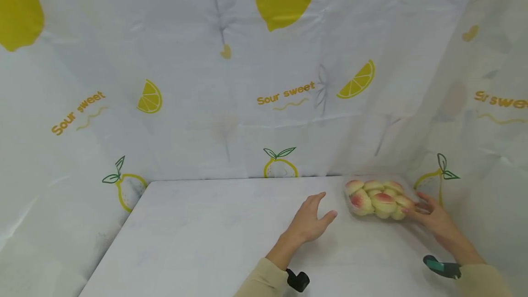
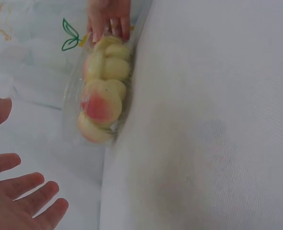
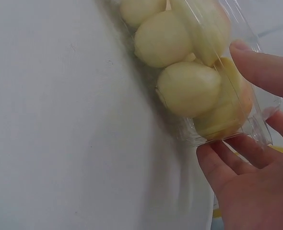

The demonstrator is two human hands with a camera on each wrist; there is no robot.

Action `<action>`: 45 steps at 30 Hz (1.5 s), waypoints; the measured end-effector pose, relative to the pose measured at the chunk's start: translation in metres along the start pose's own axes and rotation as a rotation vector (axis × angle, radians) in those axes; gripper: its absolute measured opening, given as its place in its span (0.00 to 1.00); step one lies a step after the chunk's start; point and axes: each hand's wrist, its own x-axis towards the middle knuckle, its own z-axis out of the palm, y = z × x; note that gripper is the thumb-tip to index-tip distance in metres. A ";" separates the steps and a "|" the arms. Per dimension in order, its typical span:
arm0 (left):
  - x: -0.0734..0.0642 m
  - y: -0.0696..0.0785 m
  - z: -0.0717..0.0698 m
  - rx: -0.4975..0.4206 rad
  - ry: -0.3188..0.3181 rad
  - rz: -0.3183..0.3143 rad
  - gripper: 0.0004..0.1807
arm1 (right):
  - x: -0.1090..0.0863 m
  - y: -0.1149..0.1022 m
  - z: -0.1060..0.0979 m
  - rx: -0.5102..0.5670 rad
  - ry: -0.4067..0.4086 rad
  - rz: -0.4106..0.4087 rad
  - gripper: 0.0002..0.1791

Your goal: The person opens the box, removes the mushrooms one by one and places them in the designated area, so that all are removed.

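A clear plastic box of peaches point(image 1: 383, 200), pale yellow with red blushes, is at the far right of the white table. My right hand point(image 1: 437, 223) grips its right end. In the right wrist view, the thumb point(image 3: 264, 69) lies over the lid's edge and the fingers curl in at the lower edge. Several peaches point(image 3: 189, 88) show through the clear wall there. To the left of the box, my left hand point(image 1: 309, 221) hovers with fingers spread and nothing in it. The left wrist view shows those spread fingers point(image 2: 31, 184) apart from the box point(image 2: 100, 91).
The white tabletop point(image 1: 198, 233) reaches back to a hanging sheet point(image 1: 185, 127) printed with lemons. More of this sheet closes off the right side, close to the box. Dark straps point(image 1: 441, 267) are at both wrists.
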 end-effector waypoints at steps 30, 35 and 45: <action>0.047 0.031 0.054 -0.062 -0.014 -0.165 0.43 | -0.009 0.000 0.000 -0.018 -0.033 -0.091 0.51; 0.050 0.031 0.060 -0.091 -0.004 -0.134 0.45 | -0.011 -0.001 0.002 -0.022 -0.039 -0.078 0.52; 0.049 0.026 0.074 -0.232 0.038 -0.069 0.45 | -0.017 -0.003 0.005 0.007 -0.041 -0.087 0.47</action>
